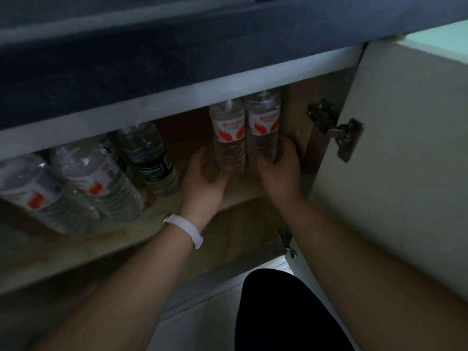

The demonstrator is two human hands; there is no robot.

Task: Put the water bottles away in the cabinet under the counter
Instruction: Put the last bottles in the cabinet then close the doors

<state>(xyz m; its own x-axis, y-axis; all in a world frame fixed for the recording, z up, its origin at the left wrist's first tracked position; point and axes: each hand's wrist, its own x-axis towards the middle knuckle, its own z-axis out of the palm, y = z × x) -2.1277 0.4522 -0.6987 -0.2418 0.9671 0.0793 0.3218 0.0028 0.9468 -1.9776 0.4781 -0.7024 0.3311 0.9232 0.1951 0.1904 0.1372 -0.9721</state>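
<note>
Arms stretched into the cabinet [326,97], my left hand [205,173] and right hand [278,171] each cup a standing water bottle's base: left bottle [229,130], right bottle [263,125].

Cabinet shelf [83,247]: left end blocked by two orange-label bottles [83,183] touching, dark-label bottle [152,158] just behind. Right end taken by a pair of bottles [245,133] side by side, close to the side wall [298,115]. Open gap on the shelf between the dark-label bottle and the pair. Worktop edge [177,64] overhangs low above the bottle tops. Open door [405,160] with hinge [336,130] bounds the right side.
</note>
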